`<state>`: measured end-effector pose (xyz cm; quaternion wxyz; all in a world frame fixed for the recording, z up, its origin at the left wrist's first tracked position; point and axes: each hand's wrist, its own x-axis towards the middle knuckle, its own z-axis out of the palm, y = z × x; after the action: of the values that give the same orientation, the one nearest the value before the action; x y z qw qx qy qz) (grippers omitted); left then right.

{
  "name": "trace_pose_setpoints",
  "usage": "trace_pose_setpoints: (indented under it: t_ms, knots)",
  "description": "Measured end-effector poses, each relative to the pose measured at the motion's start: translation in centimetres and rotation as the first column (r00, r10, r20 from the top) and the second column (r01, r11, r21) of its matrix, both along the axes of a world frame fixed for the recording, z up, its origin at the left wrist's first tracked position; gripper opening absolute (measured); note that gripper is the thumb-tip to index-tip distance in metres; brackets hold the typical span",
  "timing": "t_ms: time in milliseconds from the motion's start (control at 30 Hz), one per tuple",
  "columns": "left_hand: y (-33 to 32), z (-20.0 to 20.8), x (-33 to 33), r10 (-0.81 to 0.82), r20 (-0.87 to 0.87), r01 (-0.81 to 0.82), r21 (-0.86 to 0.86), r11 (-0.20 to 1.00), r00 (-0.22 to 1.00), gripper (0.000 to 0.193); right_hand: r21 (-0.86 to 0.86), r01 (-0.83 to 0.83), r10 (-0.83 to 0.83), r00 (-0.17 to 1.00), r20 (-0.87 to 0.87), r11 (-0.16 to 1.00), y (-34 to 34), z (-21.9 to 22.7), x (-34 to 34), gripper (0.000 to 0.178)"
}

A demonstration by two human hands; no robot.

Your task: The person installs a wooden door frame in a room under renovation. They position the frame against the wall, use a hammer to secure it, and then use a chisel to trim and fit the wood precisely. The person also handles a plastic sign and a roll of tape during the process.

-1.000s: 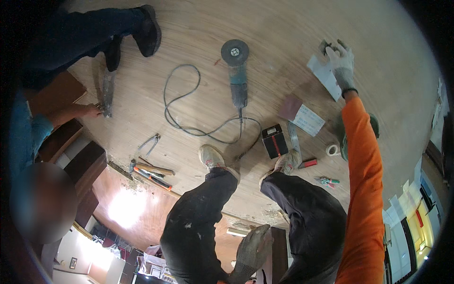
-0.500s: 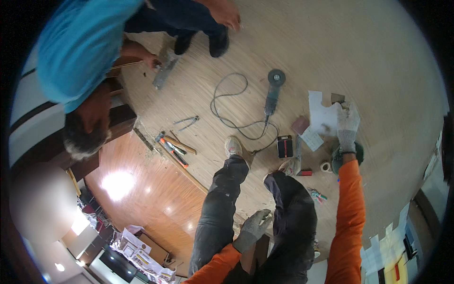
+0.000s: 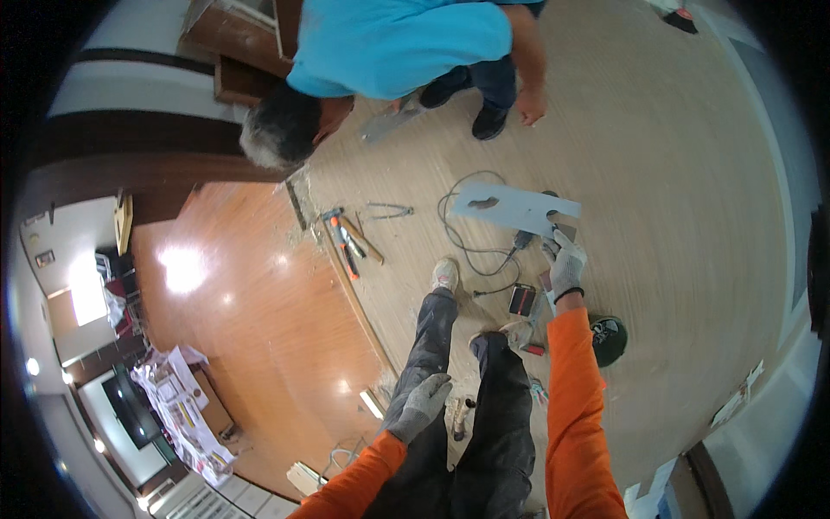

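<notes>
My right hand (image 3: 567,263), in a pale knit glove, grips one end of a white sheet (image 3: 510,210) with an oval hole and a notch cut in it. The sheet is raised over the floor and hides most of the angle grinder (image 3: 522,240); the grinder's grey cord loops to its left. My left hand (image 3: 421,406), in a grey glove, lies on my left thigh with its fingers stretched out and holds nothing. Below my right hand, near my right shoe, sits a black box with a red stripe (image 3: 522,299).
A dark green rounded container (image 3: 609,342) stands right of my forearm. Pincers (image 3: 391,209) and several hand tools (image 3: 346,246) lie left of my feet, beside a wooden edge strip (image 3: 363,324). A co-worker in a blue shirt (image 3: 406,43) bends ahead, near a flat grey plate (image 3: 389,123).
My right hand has lifted the white sheet off the floor and brought it leftward over the grinder. My left hand has come onto my left thigh. The whole view has shifted.
</notes>
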<state>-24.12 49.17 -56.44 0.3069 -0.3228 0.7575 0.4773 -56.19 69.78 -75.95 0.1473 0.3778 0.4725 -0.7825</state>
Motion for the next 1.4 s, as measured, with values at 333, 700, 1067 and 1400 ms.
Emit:
trace_pose_setpoints:
  t_ms: [333,700,1067,1400]
  knots:
    - [-6.8,1.3,10.9,0.513,0.098,-0.523,0.142,0.841,0.853,0.034,-0.001,-0.081,0.08,0.977,0.2,0.997,-1.7,4.9,5.6,0.028]
    - [-20.3,2.5,13.6,0.574,0.085,-0.573,-0.04,0.819,0.814,0.04,0.115,-0.275,0.253,0.951,0.177,0.955,-6.9,16.1,6.9,0.034]
    - [-26.2,8.9,14.6,0.679,0.071,-0.678,-0.037,0.734,0.731,0.045,0.091,-0.39,0.378,0.917,0.128,0.916,-11.8,21.5,3.8,0.04]
    - [-26.6,6.4,24.8,0.745,0.199,-0.734,-0.14,0.664,0.636,0.048,0.162,-0.352,0.337,0.935,0.113,0.922,-14.4,26.5,1.1,0.041]
